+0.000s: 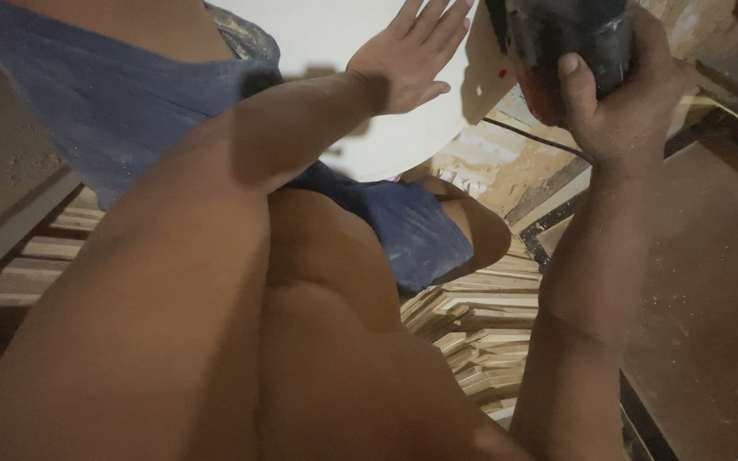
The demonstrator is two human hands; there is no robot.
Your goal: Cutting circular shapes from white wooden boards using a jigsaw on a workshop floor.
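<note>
Your bare torso and left arm fill most of the head view, with blue shorts (113, 102) visible at the upper left and again at the centre, over the thighs.

Behind and beyond your body lies a stack of cut wood strips (480, 329). It runs from the left edge, under your legs, to the lower centre, with the pale strip ends layered unevenly. To the right of the stack is a dark brown board (711, 324), dusted with fine debris and bordered by a black edge strip along its left side.

The white panel (343, 51) sits at the top centre of the view. Its visible lower edge is curved, and it lies over a worn, paint-marked surface (489, 166) that shows tan and white patches.

Your left hand (407, 55) is spread open, fingers extended and held close together, with the palm laid flat against the white panel near its right edge. It casts a shadow on the panel just to its left.

Your right hand (621, 94) is closed around the body of a dark power tool (565, 43) at the top right, just beside the right edge of the white panel. The thumb lies across the front of the tool housing. A red part of the tool shows just left of the thumb. The tool's working end is cut off by the top of the view, so you cannot tell its exact type.
</note>
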